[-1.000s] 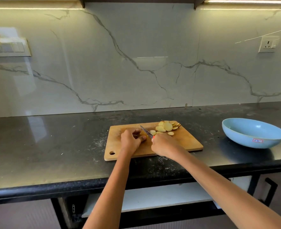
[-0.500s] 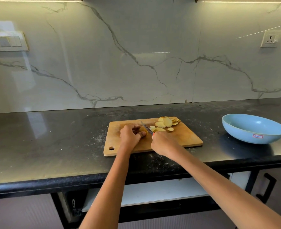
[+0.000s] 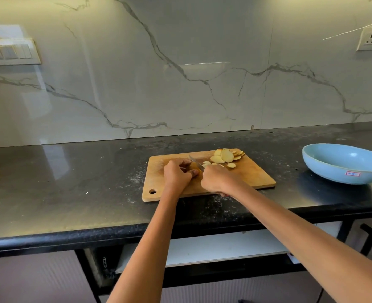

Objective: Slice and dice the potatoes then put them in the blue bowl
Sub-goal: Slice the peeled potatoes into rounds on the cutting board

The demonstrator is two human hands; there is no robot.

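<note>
Wooden cutting board under both hands. Left hand curled round the uncut potato piece, right hand wrapped on the knife, blade just past the left fingertips. Best done with fingertips tucked back, blade kept vertical, strokes thin and even (piece is small, so slippery). Pale yellow potato slices fanned beyond the knuckles. Blue bowl well off to the right, nothing inside.

Two bare forearms, no sleeves; left hand, right hand ungloved.
</note>
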